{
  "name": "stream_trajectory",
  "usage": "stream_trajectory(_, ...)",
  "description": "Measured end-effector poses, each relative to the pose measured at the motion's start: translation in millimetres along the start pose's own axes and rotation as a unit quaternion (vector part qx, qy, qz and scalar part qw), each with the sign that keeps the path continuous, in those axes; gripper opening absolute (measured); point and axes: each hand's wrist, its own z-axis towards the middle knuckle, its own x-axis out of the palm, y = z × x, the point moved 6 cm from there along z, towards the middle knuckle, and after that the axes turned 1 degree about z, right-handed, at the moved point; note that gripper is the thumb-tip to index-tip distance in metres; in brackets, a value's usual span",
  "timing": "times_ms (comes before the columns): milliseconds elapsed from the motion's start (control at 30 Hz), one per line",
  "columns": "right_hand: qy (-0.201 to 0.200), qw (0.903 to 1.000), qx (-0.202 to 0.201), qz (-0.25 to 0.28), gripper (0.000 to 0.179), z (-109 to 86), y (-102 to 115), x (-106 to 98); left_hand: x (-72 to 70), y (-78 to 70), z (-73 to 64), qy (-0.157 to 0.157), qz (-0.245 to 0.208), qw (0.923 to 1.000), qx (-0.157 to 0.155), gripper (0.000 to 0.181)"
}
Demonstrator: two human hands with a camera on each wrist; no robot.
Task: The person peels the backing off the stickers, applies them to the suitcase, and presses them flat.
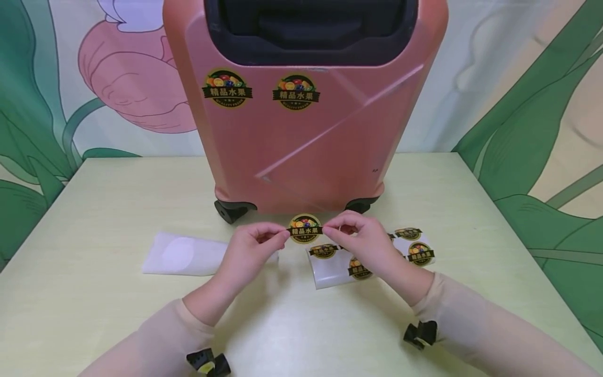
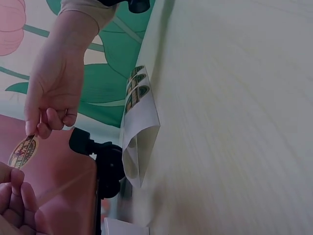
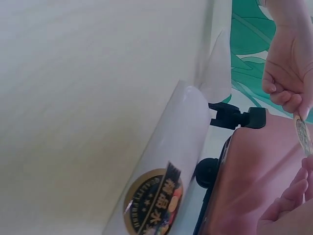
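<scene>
A round fruit sticker is held up off a pale table, in front of the foot of a pink suitcase that stands at the middle of the table's far edge. The sticker is black with a gold rim; colourful fruit fills its upper part, and a black banner with gold Chinese characters crosses its middle, the tips jutting past the circle. That banner gives the long axis: it runs left to right, roughly parallel to the far edge, with the fruit on the side toward the suitcase and the lettering upright for the person.

The left hand pinches the banner's left tip between thumb and finger; the right hand pinches the right tip the same way.

Under the right arm, toward the table's right edge, lies a curved white sheet of matching stickers, partly hidden. Toward the left edge, a white strip reaches behind the left hand. Two matching stickers sit side by side high on the suitcase.
</scene>
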Motion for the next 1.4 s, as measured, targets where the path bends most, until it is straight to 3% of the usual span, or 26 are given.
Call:
stream_trajectory(333, 0.003, 0.9984, -0.052, 0.023, 0.004, 11.4, 21, 3, -12.8, -17.0, 4.2, -0.021, 0.040, 0.9971, 0.061, 0.011)
stream_trajectory(633, -0.010, 0.9942, -0.103, 0.028, 0.002, 22.0, 45, 0, -29.5, -32.0, 7.2, -0.057, 0.069, 0.9922, 0.087, 0.016)
stream_trajectory(833, -0.032, 0.9907, -0.126, 0.039, 0.003, 33.8, 62, -2, -52.7, -32.6, 8.7, -0.113, 0.066, 0.9874, 0.090, 0.032)
stream_trajectory(967, -0.039, 0.9888, -0.133, 0.055, 0.005, 45.0, 78, -5, -61.0, -38.1, 5.5, -0.133, 0.089, 0.9786, 0.130, 0.027)
stream_trajectory(1033, -0.041, 0.9876, -0.137, 0.064, 0.006, 50.2, 86, -5, -61.0, -43.1, 2.9, -0.139, 0.117, 0.9687, 0.170, 0.023)
stream_trajectory(1133, -0.045, 0.9856, -0.146, 0.072, 0.008, 57.2, 96, -6, -59.7, -51.1, -1.2, -0.155, 0.162, 0.9452, 0.237, 0.021)
stream_trajectory(1267, -0.047, 0.9834, -0.161, 0.069, 0.009, 63.8, 105, -4, -58.7, -60.6, -5.3, -0.186, 0.227, 0.9033, 0.313, 0.022)
stream_trajectory(1400, -0.048, 0.9814, -0.173, 0.069, 0.008, 68.0, 109, -4, -57.7, -70.3, -6.0, -0.212, 0.290, 0.8523, 0.381, 0.027)
